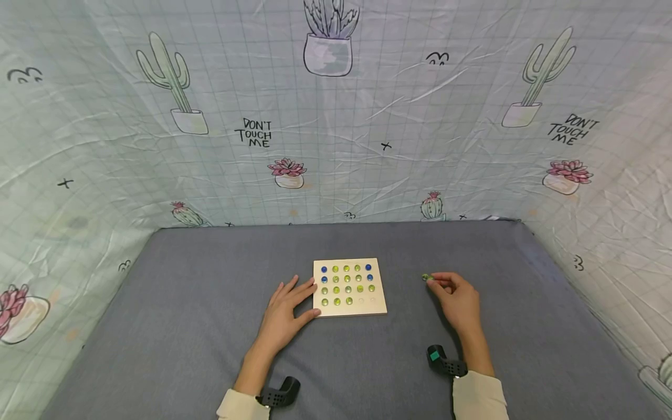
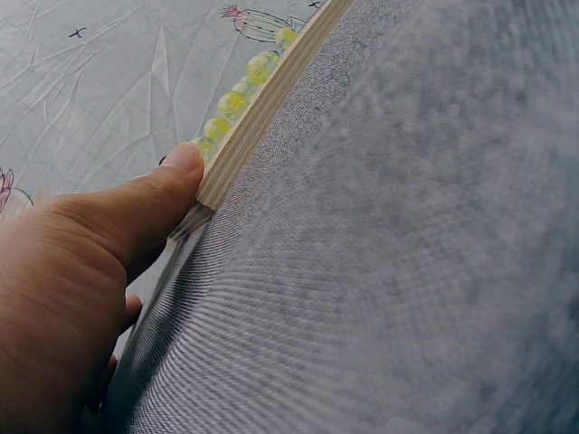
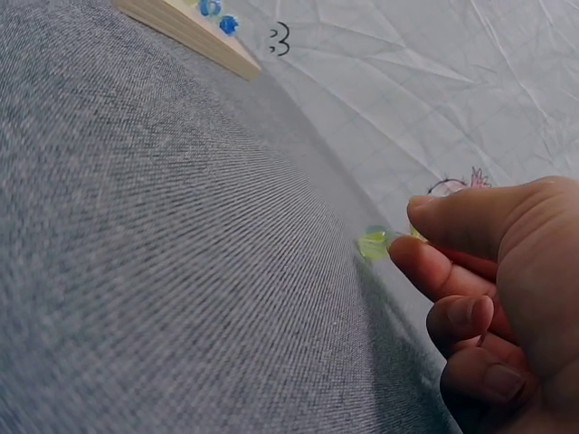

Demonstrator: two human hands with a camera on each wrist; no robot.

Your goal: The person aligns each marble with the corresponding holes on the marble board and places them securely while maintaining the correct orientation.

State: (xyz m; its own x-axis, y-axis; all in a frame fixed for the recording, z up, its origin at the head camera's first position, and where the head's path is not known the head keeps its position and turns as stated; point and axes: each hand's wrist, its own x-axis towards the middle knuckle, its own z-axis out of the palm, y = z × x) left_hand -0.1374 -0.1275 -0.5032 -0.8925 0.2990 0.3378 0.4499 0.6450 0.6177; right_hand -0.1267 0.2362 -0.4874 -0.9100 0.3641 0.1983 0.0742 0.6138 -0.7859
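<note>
A pale wooden board (image 1: 382, 304) lies on the grey cloth, bearing rows of green-yellow and blue glass marbles. Two hollows at the right of its nearest row hold no marble. My left hand (image 1: 280, 318) rests at the board's left side with fingers spread; its thumb (image 2: 181, 163) touches the near corner. To the right of the board, my right hand (image 1: 458, 300) pinches a green marble between thumb and index finger. In the right wrist view one green marble (image 3: 374, 242) shows just beyond the fingertips, and a second yellowish bit (image 3: 416, 232) is partly hidden between them.
Grey cloth (image 1: 184, 326) covers the flat surface around the board. A printed sheet (image 1: 367, 175) with cactus drawings hangs behind and at both sides. Each wrist wears a black strap device, such as the right one (image 1: 446, 363).
</note>
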